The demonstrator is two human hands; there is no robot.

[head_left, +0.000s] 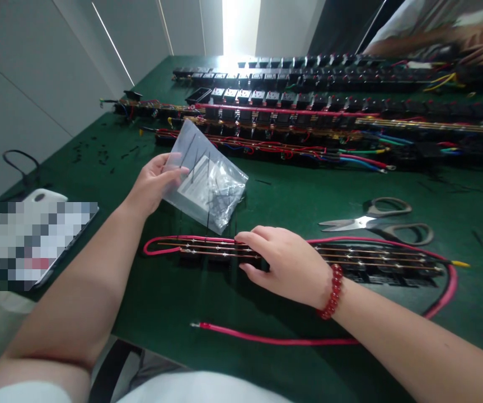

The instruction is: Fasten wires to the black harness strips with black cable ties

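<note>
My left hand [159,180] pinches the edge of a clear plastic bag [211,179] holding white and crinkled contents, with thin black strips on or in it. Below the bag lies a black strip assembly [375,261] with brass-coloured rods and a red wire looped around its left end. My right hand [278,260], with a red bead bracelet at the wrist, rests over the middle of this assembly, thumb and fingers apart at its two long sides. A thick red cable [275,340] with a metal tip lies nearer to me.
Scissors [367,223] lie behind the assembly's right part. Several long black assemblies [266,117] with coloured wires span the back of the green table [174,313]. Phones [56,240] lie at the left. Another person's hands [482,45] are at the upper right.
</note>
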